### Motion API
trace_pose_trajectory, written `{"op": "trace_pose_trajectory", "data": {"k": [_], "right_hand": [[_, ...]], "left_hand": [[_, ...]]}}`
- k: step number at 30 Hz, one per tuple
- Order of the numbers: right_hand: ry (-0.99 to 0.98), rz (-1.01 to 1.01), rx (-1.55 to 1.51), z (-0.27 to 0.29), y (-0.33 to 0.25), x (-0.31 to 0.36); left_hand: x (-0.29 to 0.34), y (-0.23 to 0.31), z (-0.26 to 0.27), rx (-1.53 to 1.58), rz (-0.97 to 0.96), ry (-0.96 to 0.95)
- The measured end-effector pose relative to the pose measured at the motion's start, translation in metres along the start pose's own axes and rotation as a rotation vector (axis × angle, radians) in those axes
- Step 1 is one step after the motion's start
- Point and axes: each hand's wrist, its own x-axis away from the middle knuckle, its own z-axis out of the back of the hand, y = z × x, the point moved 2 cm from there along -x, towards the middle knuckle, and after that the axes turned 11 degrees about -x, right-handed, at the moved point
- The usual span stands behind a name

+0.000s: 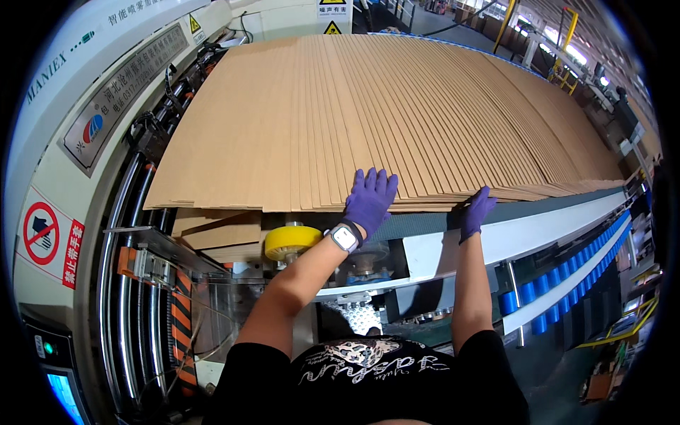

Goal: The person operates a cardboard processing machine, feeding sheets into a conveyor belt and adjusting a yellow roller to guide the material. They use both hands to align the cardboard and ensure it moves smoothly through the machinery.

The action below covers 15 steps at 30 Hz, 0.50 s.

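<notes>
Head camera view shows a person's gloved left hand (370, 196) lying flat, fingers extended and grasping nothing, on overlapping cardboard sheets (319, 106) fanned across a dark conveyor belt (510, 210), while the right hand (477, 212) meets their near edge, its grip impossible to tell. Squaring that edge well likely calls for light, even pressure, with fingers clear of the yellow wheel (291, 241) below.

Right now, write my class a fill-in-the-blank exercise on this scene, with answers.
The left hand is gloved in the colour ____.
The watch is on the ____ arm.
The wheel left of the watch is coloured ____.
The sheets by the right hand are brown ____.
Missing words: purple; left; yellow; cardboard.
</notes>
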Motion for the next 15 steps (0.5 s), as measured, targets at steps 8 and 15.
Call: {"op": "trace_pose_trajectory", "data": {"k": [8, 15], "right_hand": [[-0.318, 0.116, -0.077, 0.102, -0.001, 0.068], [-0.624, 0.323, 0.43, 0.16, -0.075, 0.248]], "left_hand": [[0.001, 0.004, 0.003, 0.047, 0.027, 0.013], [0.003, 0.003, 0.002, 0.104, 0.07, 0.024]]}}
